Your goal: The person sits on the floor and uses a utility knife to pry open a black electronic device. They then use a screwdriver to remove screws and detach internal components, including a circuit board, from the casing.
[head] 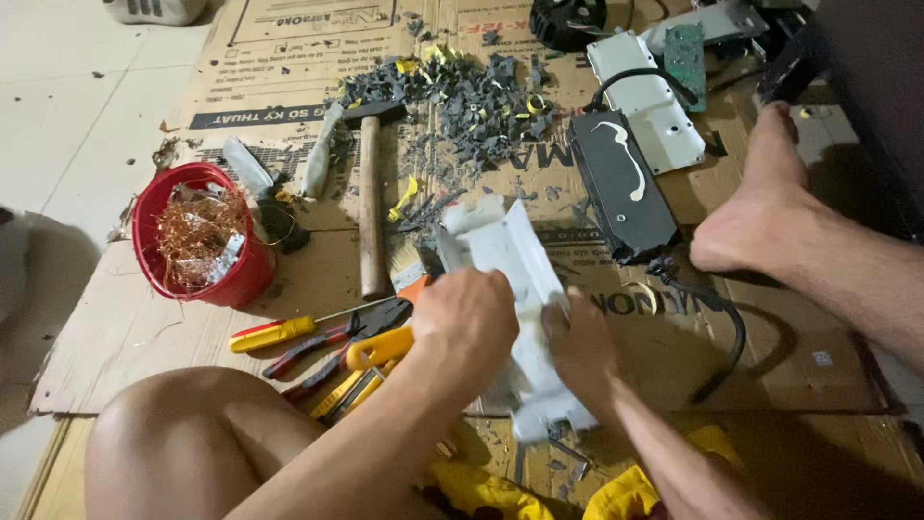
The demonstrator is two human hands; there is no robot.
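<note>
Head view, looking down at a person seated on the floor over flattened cardboard (pixel 144 337). The left hand (pixel 466 318) and the right hand (pixel 577 349) are both clamped on a long white metal housing (pixel 510 260), the left on its near left edge with fingers curled over, the right on its right side. The housing lies tilted, its far end raised toward the middle of the cardboard and its near end down between the forearms.

Just left of the left hand, partly hidden under it, lies a cluster of hand tools: a yellow-handled screwdriver (pixel 274 333), red-handled pliers (pixel 318 351) and yellow-handled cutters (pixel 380 349). A wooden-handled hammer (pixel 371 207) lies lengthwise beyond them, its head at the edge of a heap of dark grey fragments (pixel 472 96) with yellow scraps among them. A red bowl (pixel 192 279) holding tangled copper wire (pixel 192 231) stands at the left, well apart from the hands.

To the right of the housing lies a black rectangular unit (pixel 621 188) marked by a white smear, with a black cable (pixel 722 327) curving from its near end. The person's bare foot (pixel 760 217) rests just beside this unit. Beyond it lie a second white housing (pixel 650 101) and a green circuit board (pixel 685 53). A bare knee (pixel 183 433) fills the lower left; yellow cloth (pixel 626 496) shows beneath the forearms.
</note>
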